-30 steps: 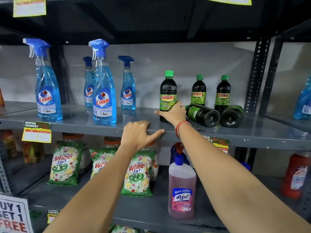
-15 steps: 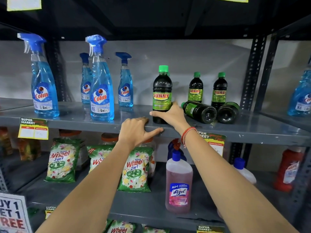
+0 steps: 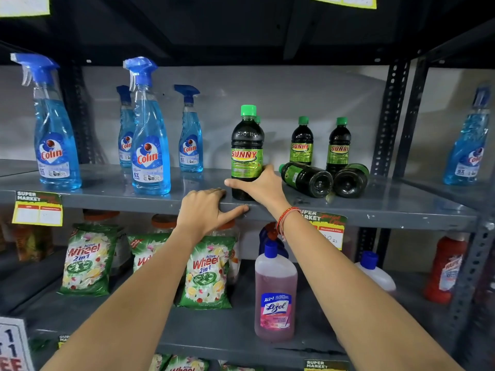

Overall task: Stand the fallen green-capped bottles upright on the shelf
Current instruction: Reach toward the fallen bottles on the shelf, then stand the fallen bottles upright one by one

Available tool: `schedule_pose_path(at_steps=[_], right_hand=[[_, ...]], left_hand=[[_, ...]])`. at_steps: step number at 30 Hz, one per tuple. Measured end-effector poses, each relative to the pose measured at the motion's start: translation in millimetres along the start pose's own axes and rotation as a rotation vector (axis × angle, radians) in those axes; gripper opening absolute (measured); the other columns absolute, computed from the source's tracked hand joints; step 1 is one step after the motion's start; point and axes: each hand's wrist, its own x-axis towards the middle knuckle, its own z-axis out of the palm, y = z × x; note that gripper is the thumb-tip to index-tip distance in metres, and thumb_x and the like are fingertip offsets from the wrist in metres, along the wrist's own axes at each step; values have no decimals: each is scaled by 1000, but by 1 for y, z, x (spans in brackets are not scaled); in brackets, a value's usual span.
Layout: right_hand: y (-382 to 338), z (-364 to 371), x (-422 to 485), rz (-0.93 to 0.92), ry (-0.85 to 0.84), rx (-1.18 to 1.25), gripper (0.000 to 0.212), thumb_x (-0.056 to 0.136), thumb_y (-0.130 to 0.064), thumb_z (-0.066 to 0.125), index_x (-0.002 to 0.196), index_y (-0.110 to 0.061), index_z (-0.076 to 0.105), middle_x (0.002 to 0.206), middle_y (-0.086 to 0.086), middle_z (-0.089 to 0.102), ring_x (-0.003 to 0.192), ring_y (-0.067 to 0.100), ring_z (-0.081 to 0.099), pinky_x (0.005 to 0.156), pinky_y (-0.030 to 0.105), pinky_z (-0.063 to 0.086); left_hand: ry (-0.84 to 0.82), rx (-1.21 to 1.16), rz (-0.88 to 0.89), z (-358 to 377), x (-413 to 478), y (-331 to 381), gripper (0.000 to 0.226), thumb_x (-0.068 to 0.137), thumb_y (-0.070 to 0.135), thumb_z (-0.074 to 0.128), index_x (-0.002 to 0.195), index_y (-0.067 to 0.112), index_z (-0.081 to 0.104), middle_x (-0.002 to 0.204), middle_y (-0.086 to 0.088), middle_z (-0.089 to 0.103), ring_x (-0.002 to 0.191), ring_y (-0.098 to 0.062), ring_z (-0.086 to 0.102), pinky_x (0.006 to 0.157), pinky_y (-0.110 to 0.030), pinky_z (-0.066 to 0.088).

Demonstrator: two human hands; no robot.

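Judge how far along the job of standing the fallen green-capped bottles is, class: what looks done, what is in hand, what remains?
Done: two Sunny bottles stand at the back. In hand: the right hand grips the base of the front upright bottle; the left hand rests on the shelf edge. Left: two fallen bottles lie on their sides, bases toward the camera.

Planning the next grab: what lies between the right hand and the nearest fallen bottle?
Nothing: in the head view, only bare grey shelf separates the right hand from the nearest fallen bottle.
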Motion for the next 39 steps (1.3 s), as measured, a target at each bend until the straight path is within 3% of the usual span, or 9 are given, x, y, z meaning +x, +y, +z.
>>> schedule_pose_path(at_steps=[10, 14, 17, 19, 21, 23, 30, 35, 39], right_hand=[[-1, -1, -1, -1, -18, 10, 96, 53, -58, 85, 126, -9, 46, 123, 5, 63, 114, 21, 59, 86, 28, 48], [-8, -32, -1, -49, -8, 177, 78, 72, -55, 74, 128, -9, 46, 110, -1, 57, 99, 12, 54, 83, 21, 43], [-3, -65, 17, -149, 210, 216, 60, 86, -50, 62, 124, -5, 51, 104, 2, 58, 97, 17, 57, 73, 15, 41], [3, -83, 37, -135, 263, 6, 57, 88, -48, 59, 123, -3, 51, 114, 11, 59, 110, 27, 57, 84, 25, 45], [11, -96, 51, -47, 145, -320, 67, 85, -49, 62, 129, -1, 46, 127, 19, 55, 119, 34, 52, 93, 37, 44], [16, -102, 56, 25, -13, -541, 69, 84, -46, 65, 131, 0, 44, 129, 20, 56, 118, 35, 54, 88, 34, 44], [16, -111, 62, 169, -260, -749, 64, 79, -48, 69, 123, -3, 57, 123, 13, 60, 90, 25, 52, 73, 27, 44], [14, -109, 65, 308, -251, -471, 50, 79, -41, 66, 112, -4, 59, 102, 14, 61, 72, 23, 57, 60, 28, 46], [31, -110, 66, 383, -117, -9, 44, 74, -39, 70, 101, -7, 58, 88, 11, 65, 78, 26, 63, 77, 34, 54]], left_hand=[[-34, -6, -15, -1, 1, 1, 105, 68, 88, 5, 103, 10, 68, 94, -10, 73, 83, -29, 67, 68, -35, 49], [134, -306, -203, -4, -7, 14, 92, 80, 74, 29, 136, 4, 42, 135, -20, 52, 121, -32, 51, 97, -44, 42], [299, -339, -119, -13, -6, 42, 78, 86, 58, 37, 142, 3, 33, 147, -19, 36, 134, -28, 34, 106, -39, 28], [319, -315, 20, -17, 3, 66, 69, 89, 50, 38, 139, 3, 37, 143, -20, 41, 130, -28, 39, 103, -40, 32], [273, -322, 163, -18, 15, 93, 61, 90, 44, 39, 132, 2, 45, 134, -19, 51, 122, -28, 48, 96, -40, 41], [201, -331, 240, -16, 23, 116, 54, 90, 38, 38, 126, 0, 52, 126, -18, 59, 116, -29, 54, 88, -40, 49], [8, -243, 90, 13, 30, 122, 65, 86, 44, 16, 104, 8, 66, 106, -11, 70, 90, -28, 65, 62, -35, 52], [6, -152, 67, 16, 28, 121, 66, 89, 50, 15, 91, 13, 69, 88, -6, 73, 70, -26, 65, 52, -32, 44], [32, -159, 64, 20, 27, 121, 66, 90, 51, 16, 88, 14, 70, 85, -4, 74, 69, -25, 65, 51, -31, 42]])
